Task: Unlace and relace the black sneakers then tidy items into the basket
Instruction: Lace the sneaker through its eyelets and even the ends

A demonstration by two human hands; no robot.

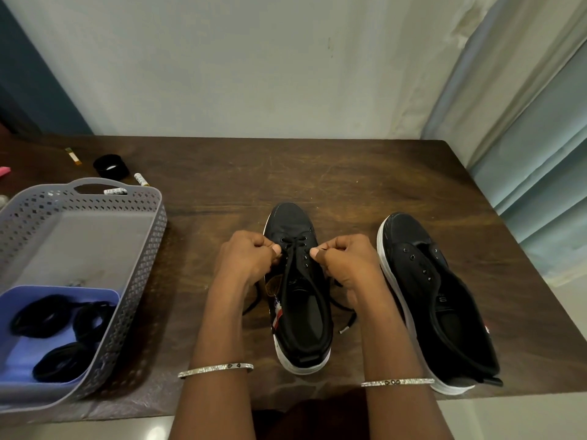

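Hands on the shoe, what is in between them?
In the head view, the front of the black sneaker lies between the left hand and the right hand. The black lace crosses its eyelets there, and each hand pinches one side.

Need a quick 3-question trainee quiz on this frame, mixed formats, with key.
1. True or false: the sneaker on the right has a lace through its eyelets.
2. The purple tray sits: A) inside the grey basket; B) on a chair; C) on the floor.
3. Fill in: the left hand and right hand each pinch the ___ of the middle sneaker.
Key: 1 false; 2 A; 3 lace.
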